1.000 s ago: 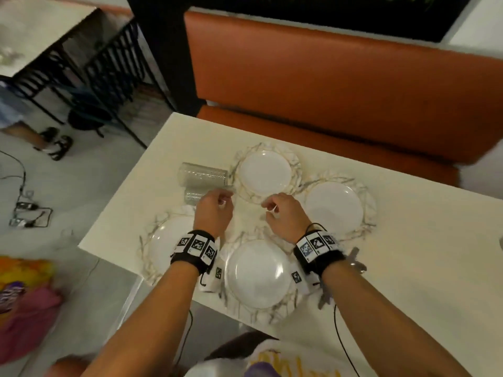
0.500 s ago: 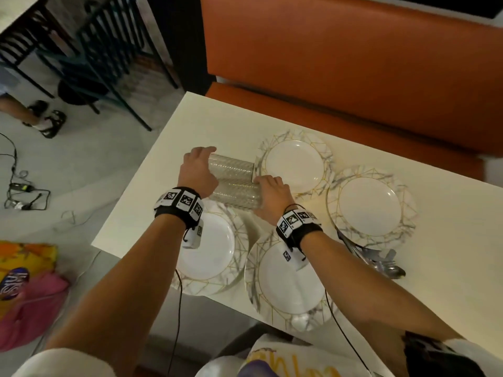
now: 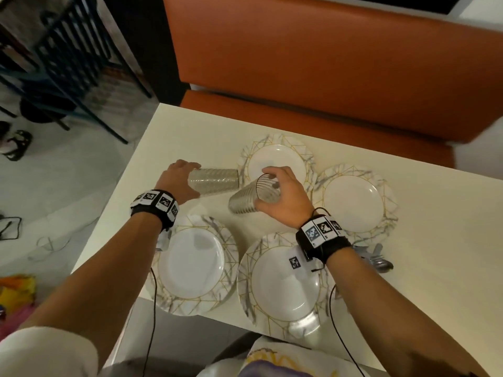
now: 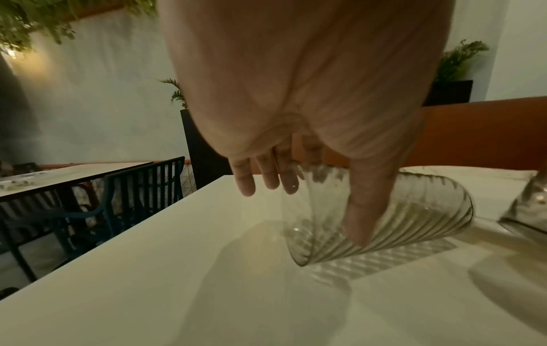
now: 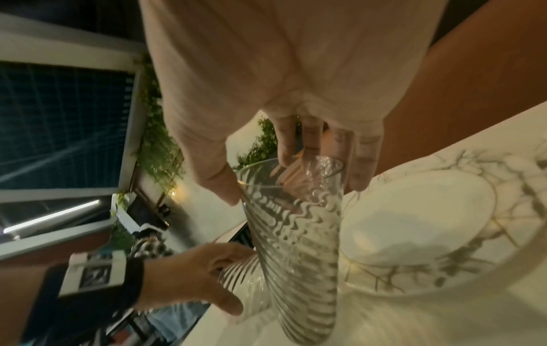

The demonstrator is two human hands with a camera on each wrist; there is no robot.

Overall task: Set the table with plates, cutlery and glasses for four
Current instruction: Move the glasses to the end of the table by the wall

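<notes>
Four white plates with marbled, gold-lined rims sit on the cream table (image 3: 168, 148): a far plate (image 3: 283, 156), a right plate (image 3: 353, 205), a near-left plate (image 3: 194, 265) and a near-centre plate (image 3: 283, 289). My left hand (image 3: 181, 180) grips the base end of a ribbed clear glass (image 3: 215, 182) that lies on its side; thumb and fingers wrap it (image 4: 414, 217). My right hand (image 3: 280, 194) holds a second ribbed glass (image 3: 243, 202) by its rim, tilted with its mouth up, fingers (image 5: 325, 145) reaching inside the rim. Cutlery (image 3: 378, 259) lies behind my right wrist, partly hidden.
An orange bench seat (image 3: 313, 63) runs along the table's far side. Dark slatted chairs (image 3: 62, 50) and another table stand to the left on the floor. The table's left edge lies close to my left hand. Cables trail from both wrist bands.
The two glasses lay side by side under both hands. Now my right hand has lifted its glass by the rim and tipped it, pulling it away from the one in my left hand.
</notes>
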